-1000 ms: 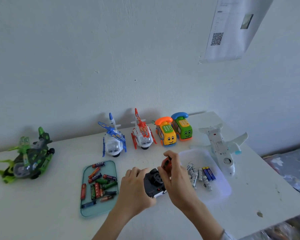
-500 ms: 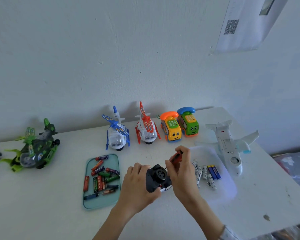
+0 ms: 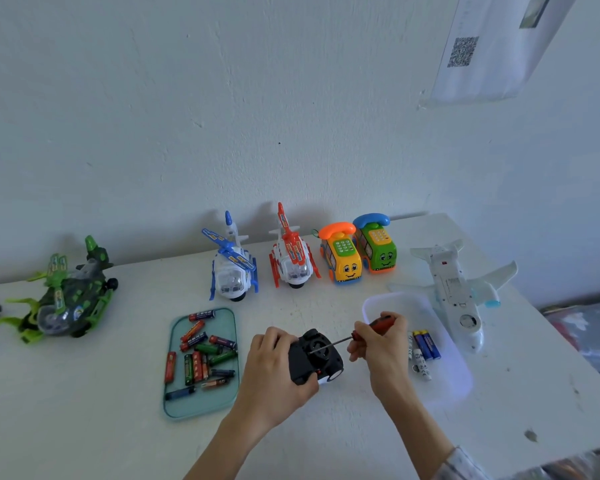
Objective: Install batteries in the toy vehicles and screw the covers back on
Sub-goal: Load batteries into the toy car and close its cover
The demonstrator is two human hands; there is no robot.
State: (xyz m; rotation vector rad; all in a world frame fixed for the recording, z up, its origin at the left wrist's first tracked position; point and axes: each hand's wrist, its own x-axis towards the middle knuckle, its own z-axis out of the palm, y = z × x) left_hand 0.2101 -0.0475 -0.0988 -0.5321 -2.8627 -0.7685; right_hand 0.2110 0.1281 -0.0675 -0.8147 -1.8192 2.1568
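Green tray: loose batteries, just left of my hands, as before.
My left hand: fingers wrapped round the black toy car, underside up, above the table.
My right hand: gripping the red-handled screwdriver; it now lies flatter, tip on the car's underside.
White tray: batteries, right of my hand.

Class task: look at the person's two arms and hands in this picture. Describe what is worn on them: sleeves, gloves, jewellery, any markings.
Both hands are bare: no gloves, rings or markings show on the left hand or the right hand. The left forearm is uncovered as far as the picture's edge. A light, faintly patterned sleeve cuff covers the right arm near the bottom edge.
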